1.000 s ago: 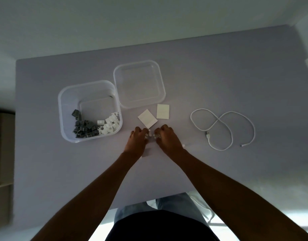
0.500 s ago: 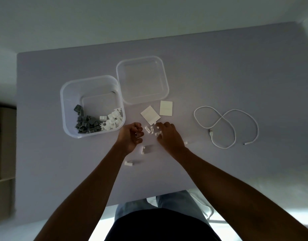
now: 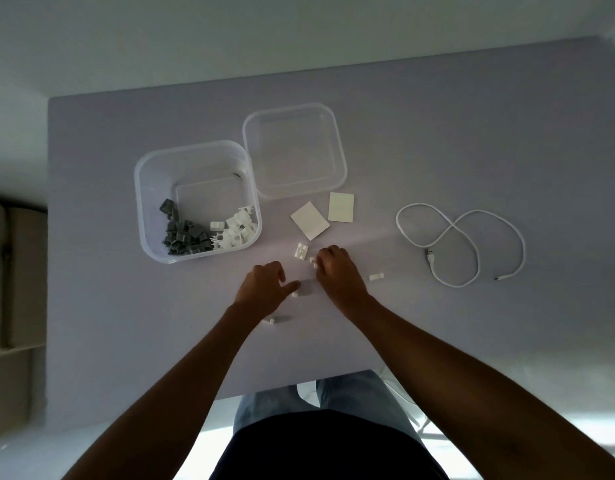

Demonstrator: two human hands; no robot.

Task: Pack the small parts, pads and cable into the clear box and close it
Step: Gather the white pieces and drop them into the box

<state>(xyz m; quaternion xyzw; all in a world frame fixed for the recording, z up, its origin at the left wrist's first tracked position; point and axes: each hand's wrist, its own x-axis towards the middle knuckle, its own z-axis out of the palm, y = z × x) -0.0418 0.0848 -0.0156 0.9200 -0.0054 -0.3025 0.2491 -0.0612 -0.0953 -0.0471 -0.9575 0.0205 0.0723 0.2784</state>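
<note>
The clear box (image 3: 141, 209) stands left of centre and holds grey clips (image 3: 183, 233) and white clips (image 3: 236, 230). Its lid (image 3: 294, 188) lies open-side up beside it. Two white pads (image 3: 309, 220) (image 3: 341, 206) lie flat below the lid. The white cable (image 3: 462, 244) is looped at the right. Loose small white parts (image 3: 301, 251) lie on the table between the hands. My left hand (image 3: 264, 289) has curled fingers, and its thumb and forefinger pinch one small part (image 3: 295, 294). My right hand (image 3: 337, 275) curls its fingertips round small parts (image 3: 313, 263).
One stray white part (image 3: 376, 277) lies right of my right hand, and another (image 3: 269, 320) sits by my left wrist. The grey table (image 3: 437, 133) ends near my lap. Shelving (image 3: 15, 271) stands at the left edge.
My hands have drawn apart. The left hand went toward me and down to a part on the table. The right hand stayed on the small pile, which is now spread out.
</note>
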